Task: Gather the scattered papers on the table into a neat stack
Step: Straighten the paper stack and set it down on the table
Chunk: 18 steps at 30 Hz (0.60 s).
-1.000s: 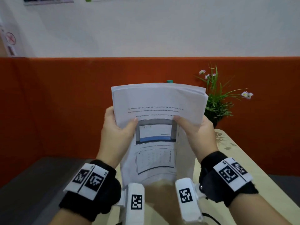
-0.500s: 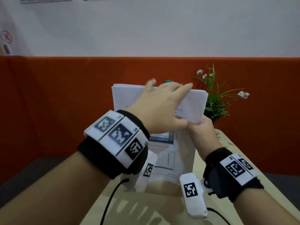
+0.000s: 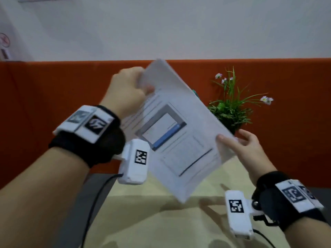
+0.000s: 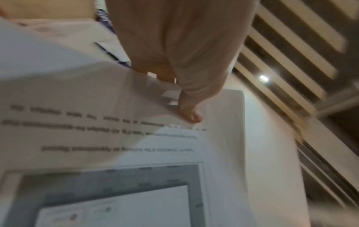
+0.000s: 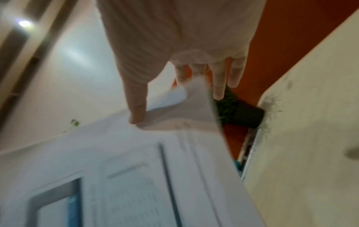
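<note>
A stack of white printed papers (image 3: 180, 129) hangs tilted in the air above the table, one corner pointing down. My left hand (image 3: 129, 86) grips its upper left edge, thumb on the printed face and fingers behind. In the left wrist view the thumb (image 4: 191, 113) presses the top sheet (image 4: 136, 138). My right hand (image 3: 240, 144) pinches the right edge, thumb on front and fingers spread behind. The right wrist view shows the papers (image 5: 136, 169) between the thumb (image 5: 137, 107) and fingers (image 5: 219, 83).
A pale wooden table (image 3: 161, 221) lies below the papers. A potted plant (image 3: 231, 108) with small flowers stands at its far right, close behind my right hand. An orange partition (image 3: 53, 90) runs behind, a white wall above. A grey surface (image 3: 89, 194) lies left of the table.
The upright stack has been rotated clockwise to a diagonal. My left hand went from the left edge across the top to grip the upper corner; my right hand slid down the right edge.
</note>
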Tool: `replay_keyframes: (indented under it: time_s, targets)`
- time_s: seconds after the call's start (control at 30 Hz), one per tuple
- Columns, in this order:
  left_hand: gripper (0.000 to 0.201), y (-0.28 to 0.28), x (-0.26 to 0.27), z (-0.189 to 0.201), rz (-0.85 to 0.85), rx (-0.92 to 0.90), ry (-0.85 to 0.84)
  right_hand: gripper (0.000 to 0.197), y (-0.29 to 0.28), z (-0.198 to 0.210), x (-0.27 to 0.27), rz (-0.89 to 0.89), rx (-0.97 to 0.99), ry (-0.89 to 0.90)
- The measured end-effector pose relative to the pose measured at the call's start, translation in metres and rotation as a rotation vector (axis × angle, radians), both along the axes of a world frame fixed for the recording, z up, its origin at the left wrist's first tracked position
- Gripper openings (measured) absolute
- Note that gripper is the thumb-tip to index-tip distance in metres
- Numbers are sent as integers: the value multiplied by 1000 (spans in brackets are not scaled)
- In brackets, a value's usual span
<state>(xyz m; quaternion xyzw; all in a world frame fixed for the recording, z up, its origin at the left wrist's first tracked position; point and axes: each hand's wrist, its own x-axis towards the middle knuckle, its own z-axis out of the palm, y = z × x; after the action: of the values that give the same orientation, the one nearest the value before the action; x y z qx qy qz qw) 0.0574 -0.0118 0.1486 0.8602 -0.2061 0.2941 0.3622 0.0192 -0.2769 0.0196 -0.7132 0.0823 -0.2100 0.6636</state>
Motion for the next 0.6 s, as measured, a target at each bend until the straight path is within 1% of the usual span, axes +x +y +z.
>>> replay_keyframes:
  time_s: [0.03,0.07,0.13,0.2,0.23,0.3,0.37,0.43,0.5,0.53,0.6]
  targets:
    - [19,8,2,-8,-43,-133,39,84,-3,-3,-1,47,51,-21]
    - [19,11,2,-16,-86,-253,64,79,-4,-3,-1,94,100,-44]
    - [17,14,2,-36,-120,-459,94,58,0,2,0,149,171,-109]
    - [13,14,7,-57,-77,-569,101,35,8,11,1,86,162,-187]
    - [11,14,9,-65,-33,-568,92,26,11,14,2,31,137,-230]
    - [12,12,12,-81,16,-491,63,15,18,16,2,-26,82,-321]
    - [20,7,12,-97,39,-442,76,14,26,14,1,-63,38,-387]
    - [22,3,11,-115,62,-535,144,11,32,7,0,-116,30,-415]
    - [16,-1,11,-132,98,-685,185,7,35,-3,0,-143,24,-406]
    - [14,-3,11,-139,118,-713,190,6,36,-9,0,-146,9,-379]
    - [12,-5,10,-152,131,-664,207,6,37,-25,0,-155,-72,-311]
